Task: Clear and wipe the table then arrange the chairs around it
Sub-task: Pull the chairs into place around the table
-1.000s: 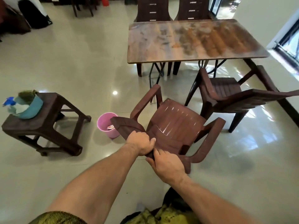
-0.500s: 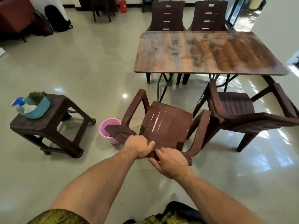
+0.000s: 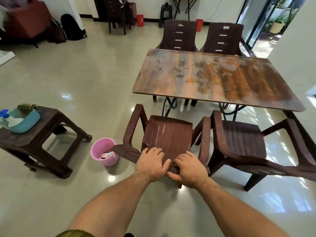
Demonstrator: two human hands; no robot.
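- Your left hand [image 3: 152,164] and right hand [image 3: 188,168] both grip the chair [image 3: 169,134] backrest top, fingers curled over it.
- Chair stands at the table [image 3: 213,79] near edge, facing it, second chair [image 3: 242,139] just right.

Glossy pale floor [image 3: 85,74], bearing wood-patterned table [image 3: 213,79], brown plastic chairs [image 3: 171,132] on both long sides, dark stool [image 3: 56,117], pink bin [image 3: 106,162]

One head-worn wide camera looks forward and down; nearest chair [image 3: 169,134] close below, table [image 3: 213,79] beyond.
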